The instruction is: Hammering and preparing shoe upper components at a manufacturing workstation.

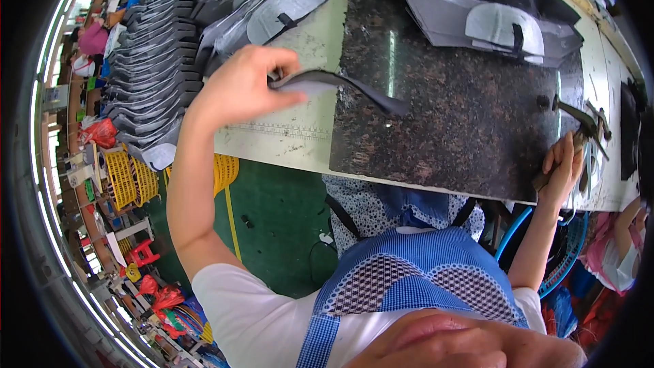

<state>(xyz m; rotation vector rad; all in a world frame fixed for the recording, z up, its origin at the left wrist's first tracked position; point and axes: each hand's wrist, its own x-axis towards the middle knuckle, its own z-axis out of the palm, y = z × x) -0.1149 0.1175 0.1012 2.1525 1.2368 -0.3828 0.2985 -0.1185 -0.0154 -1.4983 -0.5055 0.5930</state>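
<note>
My left hand [248, 88], raised over the left part of the table, pinches the end of a thin, curved dark-grey piece of sheet material [357, 86]. The piece is seen nearly edge-on, and its far end hangs over the dark speckled stone slab [436, 123]. At the slab's right edge my right hand [564, 165] is closed around the handle of a hammer [578, 117]. The hammer's head lies beyond my fingers, near the slab's right edge. Motion blurs the left fingers a little.
Flat grey pieces with pale rounded patches lie in a stack [490, 20] at the slab's far right and another [272, 17] at far left. A long row of overlapping grey pieces [153, 61] runs along the left. Yellow baskets [121, 177] stand on the green floor [272, 232].
</note>
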